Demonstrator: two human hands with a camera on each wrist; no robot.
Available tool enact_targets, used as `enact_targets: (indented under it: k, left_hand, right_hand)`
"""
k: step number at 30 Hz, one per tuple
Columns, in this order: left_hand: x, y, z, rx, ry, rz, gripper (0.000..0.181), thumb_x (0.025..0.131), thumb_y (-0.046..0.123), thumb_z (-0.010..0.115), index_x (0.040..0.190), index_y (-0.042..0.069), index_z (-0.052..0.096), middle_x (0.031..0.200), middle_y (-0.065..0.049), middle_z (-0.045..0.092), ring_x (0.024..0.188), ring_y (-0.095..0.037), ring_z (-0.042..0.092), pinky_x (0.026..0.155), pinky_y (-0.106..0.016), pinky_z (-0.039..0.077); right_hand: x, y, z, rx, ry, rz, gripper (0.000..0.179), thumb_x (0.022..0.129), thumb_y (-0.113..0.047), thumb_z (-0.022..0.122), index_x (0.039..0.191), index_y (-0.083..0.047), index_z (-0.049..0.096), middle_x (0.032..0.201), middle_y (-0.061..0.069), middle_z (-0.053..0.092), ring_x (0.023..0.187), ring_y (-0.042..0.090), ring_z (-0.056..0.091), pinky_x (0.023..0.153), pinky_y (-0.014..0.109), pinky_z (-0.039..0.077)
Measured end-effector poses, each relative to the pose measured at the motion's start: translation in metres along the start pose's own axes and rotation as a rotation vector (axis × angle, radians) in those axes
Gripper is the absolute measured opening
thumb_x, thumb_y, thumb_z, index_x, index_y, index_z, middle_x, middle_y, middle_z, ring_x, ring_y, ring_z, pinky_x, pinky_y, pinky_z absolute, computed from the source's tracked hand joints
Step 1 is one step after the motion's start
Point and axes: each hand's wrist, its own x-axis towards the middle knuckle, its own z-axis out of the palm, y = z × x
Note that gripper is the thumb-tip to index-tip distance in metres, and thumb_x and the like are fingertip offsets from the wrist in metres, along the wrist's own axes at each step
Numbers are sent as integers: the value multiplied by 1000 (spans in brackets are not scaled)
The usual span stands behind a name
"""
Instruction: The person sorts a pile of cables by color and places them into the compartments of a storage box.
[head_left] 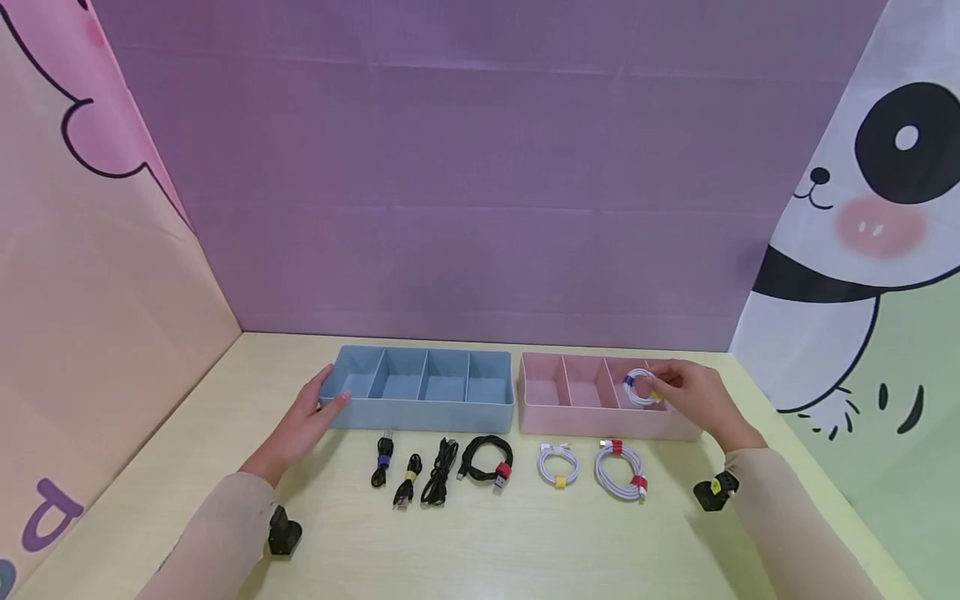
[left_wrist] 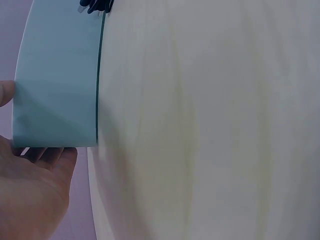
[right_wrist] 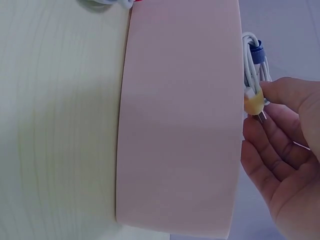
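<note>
My right hand (head_left: 699, 398) pinches a coiled white cable (head_left: 637, 388) between thumb and fingertips, over the pink divided box (head_left: 600, 422). A blue strap and a yellow strap (right_wrist: 254, 103) bind this coil, and a metal plug end shows below the yellow one. My left hand (head_left: 303, 421) holds the blue divided box (head_left: 431, 415) at its left end, thumb at the front rim and fingers against the end wall. In the left wrist view, the fingertips (left_wrist: 65, 156) partly disappear behind that wall. The pink box's right-hand part is covered by my right hand.
In front of the blue box lie several bundled black cables (head_left: 439, 473). Two coiled white cables, one smaller with a yellow strap (head_left: 560, 482) and one larger with red straps (head_left: 639, 481), lie before the pink box. A purple backdrop (head_left: 480, 192) stands behind the table.
</note>
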Motion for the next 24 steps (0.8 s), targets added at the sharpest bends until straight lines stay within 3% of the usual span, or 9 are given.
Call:
enact_targets:
  k: [16, 24]
  left_hand:
    - [2, -1, 1, -5, -2, -3, 80, 108, 40, 44, 159, -3, -1, 162, -30, -1, 147, -51, 4, 114, -67, 14]
    - [3, -7, 1, 3, -12, -17, 82, 107, 42, 45, 159, 1, -3, 163, -28, -2, 147, -51, 5, 113, -69, 15]
  right_hand:
    - [2, -3, 4, -41, 24, -20, 24, 97, -17, 67, 111, 2, 72, 101, 16, 72, 90, 30, 66, 81, 46, 58]
    - [1, -3, 4, -42, 17, -28, 25, 98, -17, 67, 113, 2, 71, 102, 16, 72, 90, 31, 67, 80, 46, 58]
